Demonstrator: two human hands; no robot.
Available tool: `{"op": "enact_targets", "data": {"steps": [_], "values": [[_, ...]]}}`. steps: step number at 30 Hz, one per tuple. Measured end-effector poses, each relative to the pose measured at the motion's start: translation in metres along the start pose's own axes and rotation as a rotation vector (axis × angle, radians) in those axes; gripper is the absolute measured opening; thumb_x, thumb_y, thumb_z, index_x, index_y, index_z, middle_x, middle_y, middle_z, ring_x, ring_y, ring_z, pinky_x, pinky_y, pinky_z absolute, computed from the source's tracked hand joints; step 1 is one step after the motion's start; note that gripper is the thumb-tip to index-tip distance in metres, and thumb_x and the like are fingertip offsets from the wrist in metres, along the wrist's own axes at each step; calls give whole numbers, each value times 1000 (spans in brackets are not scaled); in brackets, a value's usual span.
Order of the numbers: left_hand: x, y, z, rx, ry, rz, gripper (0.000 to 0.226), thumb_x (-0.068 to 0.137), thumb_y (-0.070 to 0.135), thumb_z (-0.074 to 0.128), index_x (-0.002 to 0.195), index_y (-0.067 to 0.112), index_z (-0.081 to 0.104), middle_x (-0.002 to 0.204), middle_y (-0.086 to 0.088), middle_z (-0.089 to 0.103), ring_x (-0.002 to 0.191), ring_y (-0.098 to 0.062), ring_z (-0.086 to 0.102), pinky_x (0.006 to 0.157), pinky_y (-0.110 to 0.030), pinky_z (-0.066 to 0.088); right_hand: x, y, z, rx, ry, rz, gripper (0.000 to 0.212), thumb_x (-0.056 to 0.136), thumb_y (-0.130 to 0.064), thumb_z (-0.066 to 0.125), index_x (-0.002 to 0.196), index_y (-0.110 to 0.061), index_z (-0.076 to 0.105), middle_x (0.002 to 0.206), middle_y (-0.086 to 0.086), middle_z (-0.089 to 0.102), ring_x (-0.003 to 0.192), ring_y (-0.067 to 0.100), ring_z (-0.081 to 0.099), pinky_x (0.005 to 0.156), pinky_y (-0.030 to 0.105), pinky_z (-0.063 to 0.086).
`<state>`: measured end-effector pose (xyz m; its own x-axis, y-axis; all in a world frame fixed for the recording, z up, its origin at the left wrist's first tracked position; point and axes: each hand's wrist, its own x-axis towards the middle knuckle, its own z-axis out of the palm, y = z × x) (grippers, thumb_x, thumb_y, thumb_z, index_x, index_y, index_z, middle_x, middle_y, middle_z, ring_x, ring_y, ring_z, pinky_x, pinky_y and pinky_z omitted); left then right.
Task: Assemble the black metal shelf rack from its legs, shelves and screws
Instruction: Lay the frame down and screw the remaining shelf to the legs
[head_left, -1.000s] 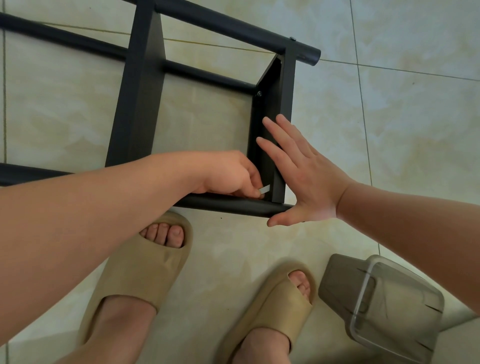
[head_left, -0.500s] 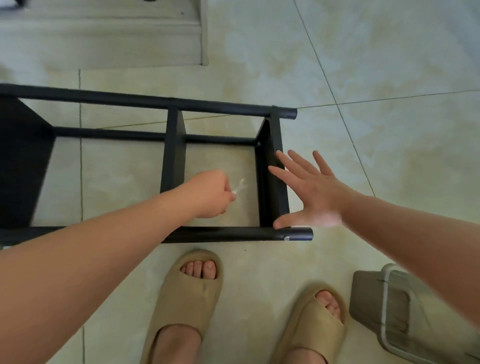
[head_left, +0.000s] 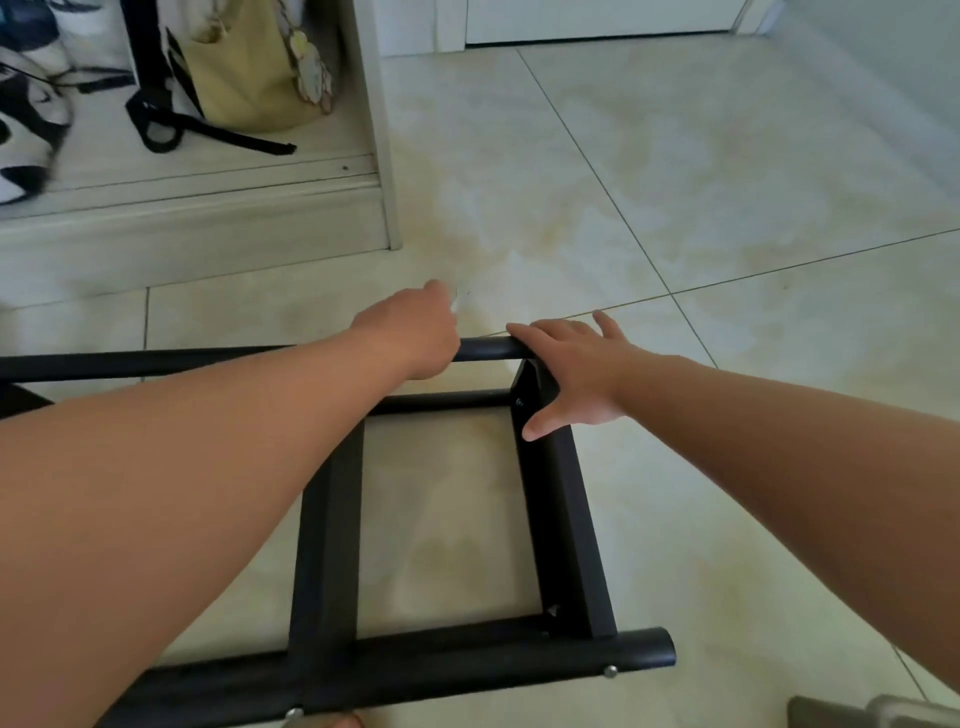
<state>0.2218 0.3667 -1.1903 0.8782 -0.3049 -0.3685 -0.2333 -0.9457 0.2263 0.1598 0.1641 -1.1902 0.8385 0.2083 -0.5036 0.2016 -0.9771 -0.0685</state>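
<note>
Tiled floor (head_left: 675, 182); my right hand (head_left: 576, 369) spreads over the end of the far leg (head_left: 488, 349), my left hand (head_left: 410, 332) just beside it, pinching a pale tool (head_left: 458, 304).

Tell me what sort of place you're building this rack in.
Most likely a home entryway or hallway: a glossy tiled floor, a low closet with a sliding-door track holding a tan bag and what look like shoes, and a white door at the far wall.
</note>
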Motion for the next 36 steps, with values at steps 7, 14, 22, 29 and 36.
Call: {"op": "enact_targets", "data": {"steps": [7,14,22,29,36], "values": [[-13,-2,6,-154,-37,4,8,104,15,37,100,10,41,80,-4,47,64,-19,43,54,-33,29,-14,-14,4,-25,188,-14,92,78,-68,69,151,-26,31,133,5,43,122,29,43,104,38,35],[-93,19,-39,-133,135,114,9,105,18,34,96,16,35,75,-1,53,63,-19,48,56,-35,26,-96,-35,-19,-117,457,31,80,79,-72,64,140,-25,43,126,1,45,107,26,47,97,36,34],[-189,34,-62,-77,104,197,13,106,28,35,94,21,36,76,-1,54,64,-18,52,56,-36,36,-185,-69,-28,13,477,6,40,97,-42,61,129,-21,52,132,1,42,111,25,46,88,32,41],[-243,55,-45,-114,-117,240,18,106,27,38,89,20,39,80,-1,51,64,-13,44,53,-28,29,-234,-74,-16,-12,290,52,39,92,-30,68,122,-12,51,131,4,37,105,27,49,74,39,51],[-275,84,-31,-91,-316,172,9,104,18,42,106,12,48,82,-2,49,65,-12,41,53,-25,29,-270,-78,7,-34,165,40,24,94,-13,57,117,-8,55,136,7,36,94,32,58,72,40,49]]}}
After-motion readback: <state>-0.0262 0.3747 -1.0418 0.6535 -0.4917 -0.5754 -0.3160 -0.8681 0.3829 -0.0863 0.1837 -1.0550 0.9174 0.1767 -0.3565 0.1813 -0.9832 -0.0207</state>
